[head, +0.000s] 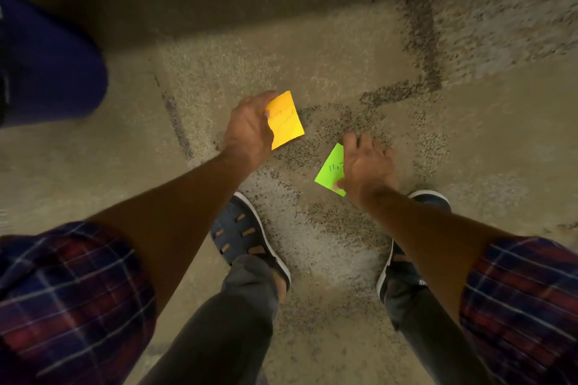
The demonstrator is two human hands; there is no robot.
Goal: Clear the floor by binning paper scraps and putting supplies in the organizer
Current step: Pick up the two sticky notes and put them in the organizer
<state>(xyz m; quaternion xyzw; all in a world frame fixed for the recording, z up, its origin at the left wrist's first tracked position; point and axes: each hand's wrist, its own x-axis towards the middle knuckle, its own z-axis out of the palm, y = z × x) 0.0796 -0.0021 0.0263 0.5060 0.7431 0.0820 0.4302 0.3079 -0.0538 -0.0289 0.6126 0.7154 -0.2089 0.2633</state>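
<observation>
speckled beige carpet (328,50) fills the frame, dim toward the top, with darker worn streaks at upper right; a blue object (47,72) sits at the left edge; near centre, the left hand (250,128) pinches an orange sticky note (286,120) along its edge; just right and lower, the right hand (366,166) has its fingers spread over a green sticky note (331,170), thumb beneath one edge; neither bin nor organizer is in view, so binning appears not yet done.
</observation>
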